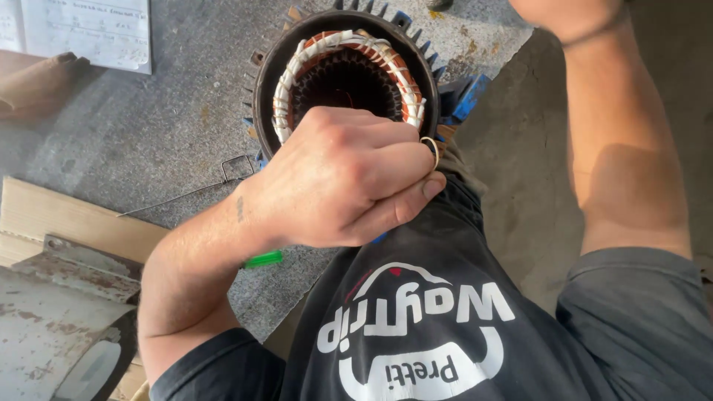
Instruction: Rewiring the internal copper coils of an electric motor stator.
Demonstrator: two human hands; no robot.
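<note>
Two hands are visible. The left hand (345,178) is closed in a fist just over the near rim of the round motor stator (345,78) standing on the grey floor (148,126); what it holds I cannot tell. The right hand (568,15) is raised at the top edge, grip not visible.

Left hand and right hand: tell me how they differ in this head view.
The left hand is fully in view, closed in a fist at the near rim of the motor stator; the right hand is cut off by the top edge, away from the stator. The left hand wears a ring, while the right shows a thin band at the wrist. What the left hand grips is hidden; the right hand's grip cannot be told. Both are bare.
</note>
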